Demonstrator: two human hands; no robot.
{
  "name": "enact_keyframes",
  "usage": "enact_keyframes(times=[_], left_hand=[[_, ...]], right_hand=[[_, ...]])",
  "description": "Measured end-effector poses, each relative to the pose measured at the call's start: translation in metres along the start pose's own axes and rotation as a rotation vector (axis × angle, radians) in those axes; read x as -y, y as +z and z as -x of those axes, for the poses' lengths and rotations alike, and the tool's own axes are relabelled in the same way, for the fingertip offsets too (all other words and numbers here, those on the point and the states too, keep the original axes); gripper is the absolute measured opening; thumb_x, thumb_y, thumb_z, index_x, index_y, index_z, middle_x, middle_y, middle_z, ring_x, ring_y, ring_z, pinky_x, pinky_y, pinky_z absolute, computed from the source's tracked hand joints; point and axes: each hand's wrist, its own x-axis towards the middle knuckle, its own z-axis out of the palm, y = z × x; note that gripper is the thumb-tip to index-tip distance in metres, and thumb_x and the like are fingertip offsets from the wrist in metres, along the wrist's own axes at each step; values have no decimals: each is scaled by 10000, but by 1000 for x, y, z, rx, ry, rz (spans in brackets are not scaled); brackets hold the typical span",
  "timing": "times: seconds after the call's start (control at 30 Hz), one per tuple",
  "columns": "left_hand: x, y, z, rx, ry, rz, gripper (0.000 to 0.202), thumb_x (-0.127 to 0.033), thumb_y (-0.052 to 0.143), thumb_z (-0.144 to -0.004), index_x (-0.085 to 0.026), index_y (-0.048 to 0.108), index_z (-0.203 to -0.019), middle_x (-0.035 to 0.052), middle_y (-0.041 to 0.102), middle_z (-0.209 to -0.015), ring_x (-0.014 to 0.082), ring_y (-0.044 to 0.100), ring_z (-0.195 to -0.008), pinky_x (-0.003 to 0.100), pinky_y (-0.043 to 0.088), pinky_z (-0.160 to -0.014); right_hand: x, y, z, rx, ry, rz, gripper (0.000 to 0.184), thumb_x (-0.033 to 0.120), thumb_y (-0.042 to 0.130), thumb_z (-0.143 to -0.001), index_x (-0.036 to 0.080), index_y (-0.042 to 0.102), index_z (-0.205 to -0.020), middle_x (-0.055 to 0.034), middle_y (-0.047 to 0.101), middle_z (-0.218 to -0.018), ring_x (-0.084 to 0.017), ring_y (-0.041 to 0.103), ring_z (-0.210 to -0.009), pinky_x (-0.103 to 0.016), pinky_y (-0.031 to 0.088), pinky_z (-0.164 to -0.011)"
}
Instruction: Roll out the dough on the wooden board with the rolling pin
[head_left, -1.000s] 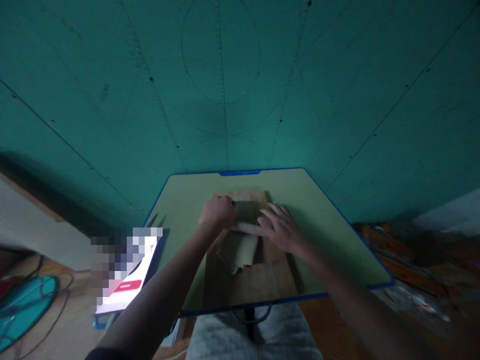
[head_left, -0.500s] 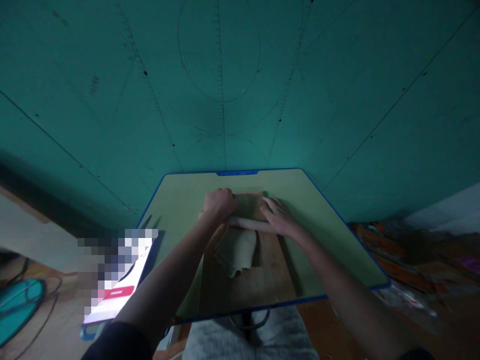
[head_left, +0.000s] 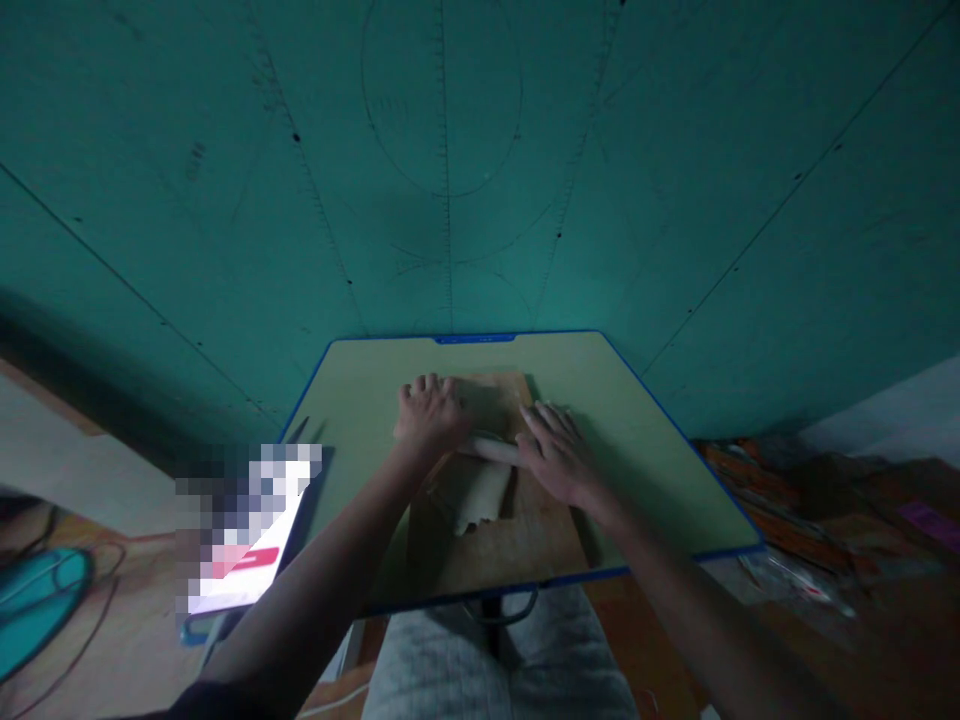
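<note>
Closest in, grey trousers [head_left: 442, 665] sit below the near edge of the counter [head_left: 652, 510], a lit screen [head_left: 255, 570] by its left side. On we go to the wooden board [head_left: 525, 545], and there's the pale dough sheet [head_left: 476, 497] lying on it, ragged end towards the person, and the rolling pin [head_left: 496, 451] crosswise over it, a touch nearer than half a second ago. Now the hands! The right hand [head_left: 559, 458], earlier curled at the pin's end, lies flatter across it, fingers stretched forward, not clenched. The left hand [head_left: 433, 412] has opened its fist-like shape, knuckles spread, pressing the other end; whether its fingers wrap underneath, I cannot tell. Farthest off, the green wall [head_left: 450, 230] carries its drawn lines and circle.
</note>
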Motion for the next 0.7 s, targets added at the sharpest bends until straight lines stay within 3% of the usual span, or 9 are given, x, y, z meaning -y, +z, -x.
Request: enact_keyframes(times=[0.1,0.17,0.37,0.7], left_hand=[[2,3,19,-82,38,15,455,-338,348,-959,-133,563,-1304,189,502,-1429,345,418,-1346,548,296,-1091],[5,5,30,-117,51,51,461,-332,372,-953,-138,555,-1329,175,502,-1437,336,414,-1356,544,266,-1116],[12,10,62,-204,59,102,463,-291,410,-925,-170,557,-1347,154,532,-1410,347,429,-1340,540,314,-1099],[39,28,107,-285,146,185,459,-300,302,-990,-128,503,-1366,155,541,-1372,321,382,-1372,519,347,-1123]], right_hand=[[13,-9,15,-59,-56,28,542,392,290,-1001,81,519,-1383,-172,500,-1454,-311,371,-1401,-509,229,-1166],[21,-14,25,-93,-80,35,543,377,297,-996,57,523,-1372,-183,518,-1434,-309,377,-1397,-506,243,-1166],[48,-18,59,-174,-123,58,569,331,387,-949,-35,476,-1375,-247,496,-1430,-332,414,-1358,-488,334,-1127],[88,-8,109,-256,-141,57,620,274,487,-883,12,404,-1439,-217,501,-1426,-335,466,-1261,-500,351,-1074]])
